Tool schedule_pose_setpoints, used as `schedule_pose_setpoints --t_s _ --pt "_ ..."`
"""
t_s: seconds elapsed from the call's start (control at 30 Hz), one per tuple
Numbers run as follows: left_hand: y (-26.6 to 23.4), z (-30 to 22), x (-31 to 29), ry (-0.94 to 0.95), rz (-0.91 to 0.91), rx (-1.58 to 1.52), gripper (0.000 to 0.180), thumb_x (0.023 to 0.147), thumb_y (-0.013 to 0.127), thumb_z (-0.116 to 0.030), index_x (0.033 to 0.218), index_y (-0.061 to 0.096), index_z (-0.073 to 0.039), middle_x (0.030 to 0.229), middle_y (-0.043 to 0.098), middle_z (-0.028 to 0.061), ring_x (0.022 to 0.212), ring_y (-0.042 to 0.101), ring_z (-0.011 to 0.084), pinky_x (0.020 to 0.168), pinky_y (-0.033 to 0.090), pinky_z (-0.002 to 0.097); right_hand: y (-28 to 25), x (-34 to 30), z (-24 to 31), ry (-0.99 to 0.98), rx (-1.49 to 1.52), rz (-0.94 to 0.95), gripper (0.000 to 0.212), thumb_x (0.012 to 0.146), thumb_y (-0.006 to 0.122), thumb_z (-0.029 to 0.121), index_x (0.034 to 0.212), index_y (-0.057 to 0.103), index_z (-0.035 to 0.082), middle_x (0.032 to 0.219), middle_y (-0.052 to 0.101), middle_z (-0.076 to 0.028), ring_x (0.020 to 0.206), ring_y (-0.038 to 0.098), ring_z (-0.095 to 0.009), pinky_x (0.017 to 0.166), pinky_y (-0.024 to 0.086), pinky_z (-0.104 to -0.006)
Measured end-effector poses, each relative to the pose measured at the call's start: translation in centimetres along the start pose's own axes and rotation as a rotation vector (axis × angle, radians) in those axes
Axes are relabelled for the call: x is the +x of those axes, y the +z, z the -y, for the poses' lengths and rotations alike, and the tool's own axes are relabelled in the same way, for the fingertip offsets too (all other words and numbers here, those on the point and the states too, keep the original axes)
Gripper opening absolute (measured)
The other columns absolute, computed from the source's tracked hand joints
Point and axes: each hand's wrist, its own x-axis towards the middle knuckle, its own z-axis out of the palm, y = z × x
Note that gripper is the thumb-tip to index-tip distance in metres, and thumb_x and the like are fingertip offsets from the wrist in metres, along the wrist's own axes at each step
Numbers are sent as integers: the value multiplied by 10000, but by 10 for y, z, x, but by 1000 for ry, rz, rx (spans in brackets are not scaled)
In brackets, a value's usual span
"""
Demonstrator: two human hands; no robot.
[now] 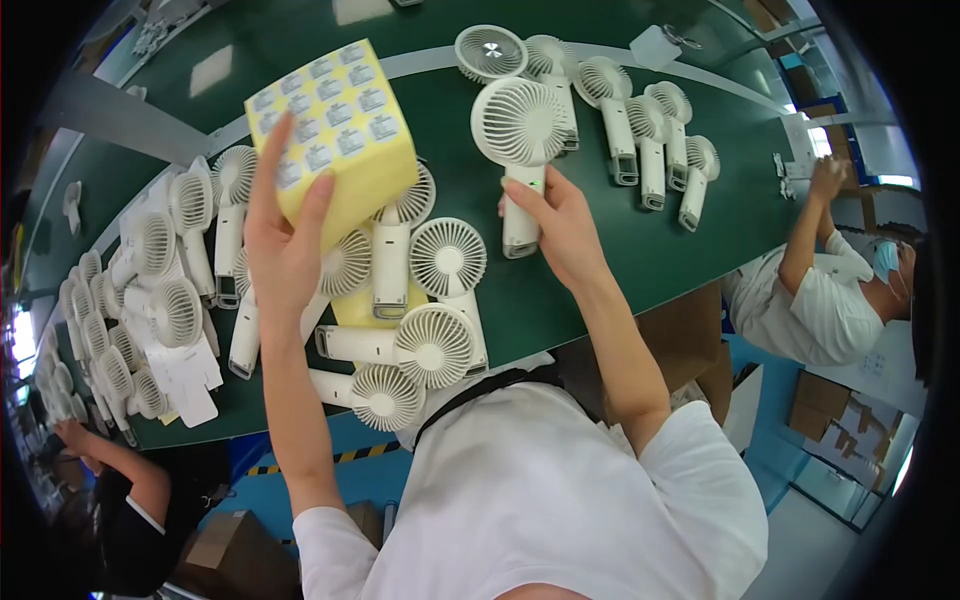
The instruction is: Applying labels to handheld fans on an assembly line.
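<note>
My left hand (290,240) grips a thick yellow stack of label sheets (365,185), raised above the table. Rows of small printed stickers cover its top face; thumb and forefinger lie along that face, and the other fingers are hidden. In my right hand (560,225) is a white handheld fan (518,122), held by its handle with the round grille pointing away from me. Beneath and beside the label stack lie several more white fans, among them a fan with its head toward the middle (448,258) and one lying sideways (434,345).
Several fans (650,125) lie in a row on the green table (560,310) at the right. Many others (155,245) crowd the left side, some on white trays. A white box-like object (655,47) sits at the back. Co-workers are at left (120,500) and right (815,290).
</note>
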Motion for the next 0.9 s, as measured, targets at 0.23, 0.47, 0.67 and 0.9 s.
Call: schedule_pose_setpoints --t_s 0.23,0.47,0.67,0.9 --pt "-6 6 -6 -14 143 162 396 969 653 -120 1361 620 -76 1276 660 115 1115 626 139 925 509 273 5 -9 -11 -4 -333 -239 385 895 777 277 1120 649 -7 918 668 -31 816 624 -103 733 507 -265" --pt "-3 9 -7 13 175 43 350 915 720 -87 1261 670 -72 1164 707 97 923 667 105 777 528 219 17 -13 -7 -194 -1248 -269 365 821 828 303 986 694 6 786 650 -79 661 606 -205 631 502 -306" --pt "-7 18 -5 22 198 185 255 895 746 -144 1142 713 -87 878 734 29 571 506 13 486 355 186 55 5 22 -1055 -989 -166 287 801 820 112 1062 706 73 1050 610 -79 911 598 -240 753 487 -322" --pt "-7 23 -6 2 246 345 252 880 760 -147 1120 717 -82 836 725 21 514 456 15 463 333 186 87 26 19 -1200 -1055 58 291 777 811 49 1049 712 85 1133 627 -72 1012 576 -282 903 449 -358"
